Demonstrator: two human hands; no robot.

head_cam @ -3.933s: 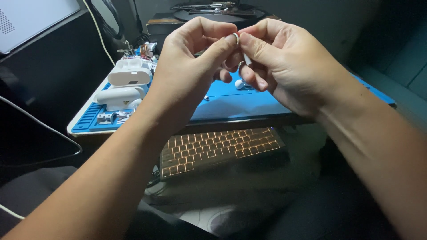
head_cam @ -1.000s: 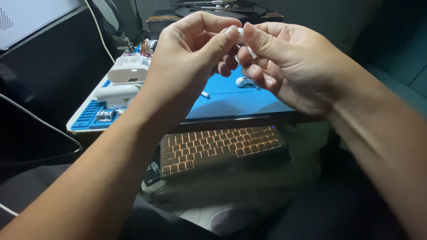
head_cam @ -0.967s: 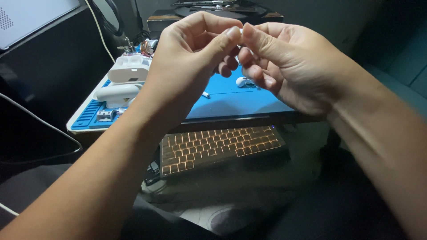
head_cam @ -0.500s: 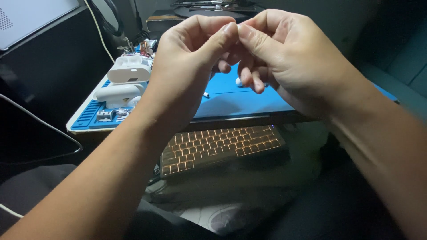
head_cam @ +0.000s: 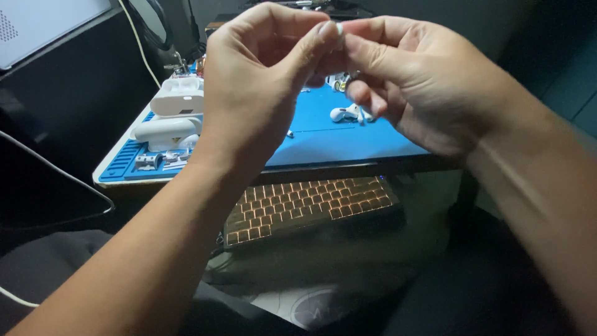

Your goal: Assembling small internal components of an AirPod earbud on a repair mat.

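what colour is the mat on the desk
Bright blue; the mat shows in the head view, below both hands.

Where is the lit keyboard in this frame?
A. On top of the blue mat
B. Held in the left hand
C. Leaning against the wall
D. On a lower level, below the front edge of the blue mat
D: the lit keyboard lies below the front edge of the blue mat, under both raised hands.

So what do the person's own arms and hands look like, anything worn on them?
Both are bare: the left hand and right hand carry no gloves, and no rings, watch or bands show. The forearms are uncovered as far as the picture's edge, with no sleeve in view. The fingernails that show are short and unpainted.
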